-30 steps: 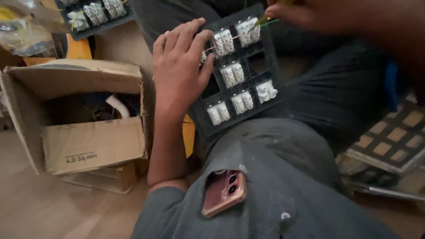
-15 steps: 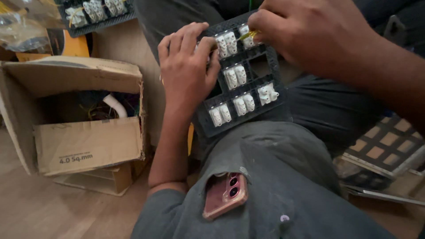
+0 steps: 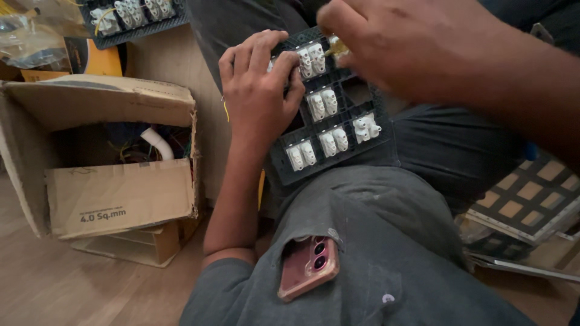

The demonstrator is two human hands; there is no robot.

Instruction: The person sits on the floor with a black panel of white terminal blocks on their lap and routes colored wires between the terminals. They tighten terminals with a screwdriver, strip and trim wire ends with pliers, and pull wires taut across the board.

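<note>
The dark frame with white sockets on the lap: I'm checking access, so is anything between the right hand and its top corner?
Nothing visible. The right hand is already at the frame's top corner, its fingers on a yellowish piece. The left hand grips the frame's left side, clear of that corner.

We see a matt black plastic grid panel (image 3: 338,130) set with glossy white plastic switch modules (image 3: 322,104). Our left hand (image 3: 258,90) grips its left edge; our right hand (image 3: 393,42) pinches a small yellowish piece at the far side, material unclear. The trousers (image 3: 386,241) are matt grey cloth, with a glossy pink phone (image 3: 308,267) in the pocket. To the left stands a rough, torn brown cardboard box (image 3: 115,151) on a smooth wooden floor (image 3: 60,290).
</note>
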